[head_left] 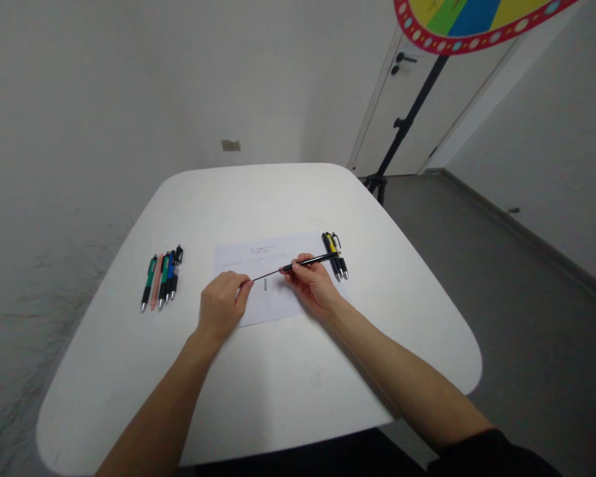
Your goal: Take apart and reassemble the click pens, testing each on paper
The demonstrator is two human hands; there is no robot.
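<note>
My right hand (312,285) is closed round a black pen barrel (312,261), which points up to the right. From the barrel's left end runs a thin dark ink refill (267,275). My left hand (224,299) pinches the refill's far end between thumb and fingertips. Both hands are just above a white sheet of paper (238,255) with a few faint lines of writing. Between the hands, a small grey spring-like piece (265,284) lies on the sheet. Whether the refill's right end is still inside the barrel, I cannot tell exactly.
A row of several pens (163,281) in green, pink, blue and black lies at the left of the white table (288,397). More pens (334,255), black, yellow and white, lie right of the paper. Beyond stands a colourful wheel (469,23) on a black stand (410,119).
</note>
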